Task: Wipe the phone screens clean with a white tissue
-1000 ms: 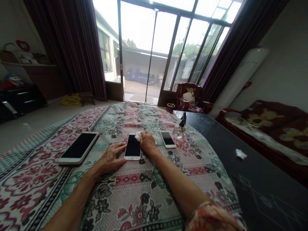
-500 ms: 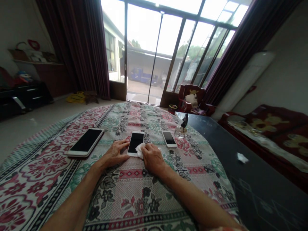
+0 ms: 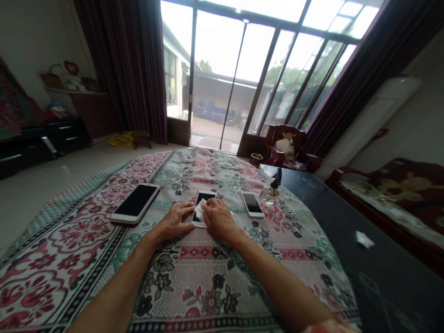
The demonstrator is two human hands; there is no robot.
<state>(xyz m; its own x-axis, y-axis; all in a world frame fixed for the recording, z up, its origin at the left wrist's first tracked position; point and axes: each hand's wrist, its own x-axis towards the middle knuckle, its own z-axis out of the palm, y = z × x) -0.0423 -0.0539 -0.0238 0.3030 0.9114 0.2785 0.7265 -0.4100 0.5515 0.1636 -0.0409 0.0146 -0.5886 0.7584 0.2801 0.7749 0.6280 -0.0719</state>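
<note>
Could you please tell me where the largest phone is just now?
In the head view, the largest phone lies on the patterned tablecloth, left of centre, to the left of the left hand and the middle phone.

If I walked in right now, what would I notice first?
Probably the bright glass doors at the back. Then the white phone in the middle, where the right hand holds a white wad on it. Next, the flowery tablecloth beneath, with a bigger white-edged device to the left.
</note>
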